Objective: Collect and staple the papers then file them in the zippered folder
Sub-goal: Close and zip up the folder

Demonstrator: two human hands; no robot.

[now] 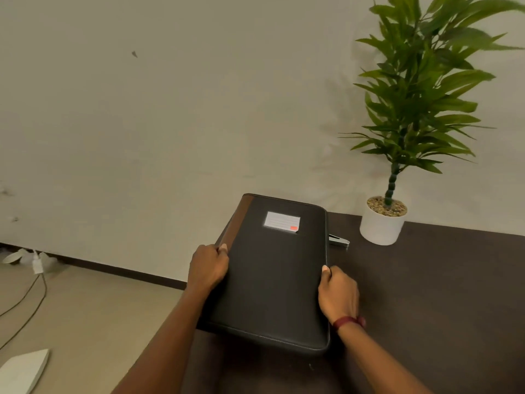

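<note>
Folder (pixel 272 280): black with a brown strip down its left side, closed, flat on the desk (pixel 440 294) along the desk's left edge, long side running near to far.
Label (pixel 282 221): white card with a small red mark, on the far part of the cover.
Left grip (pixel 208 267): curled round the brown left edge about halfway along, thumb tip on top of the cover, fingers tucked under and hidden.
Right grip (pixel 338 294): curled on the right edge, a little nearer than the left one, thumb tip on the rim.
Wristband (pixel 349 322): dark red, on the right wrist.
Stapler (pixel 338 240): silver, on the desk at the far right edge of the folder and partly hidden behind it; touching or apart, cannot tell.
Plant (pixel 417 89): leafy green, upright in a white pot (pixel 380 227) topped with pebbles, far on the desk by the wall, just right of the stapler.
Floor (pixel 91 308): left of the desk, with cables (pixel 27 297) trailing from a white plug block near the skirting.
</note>
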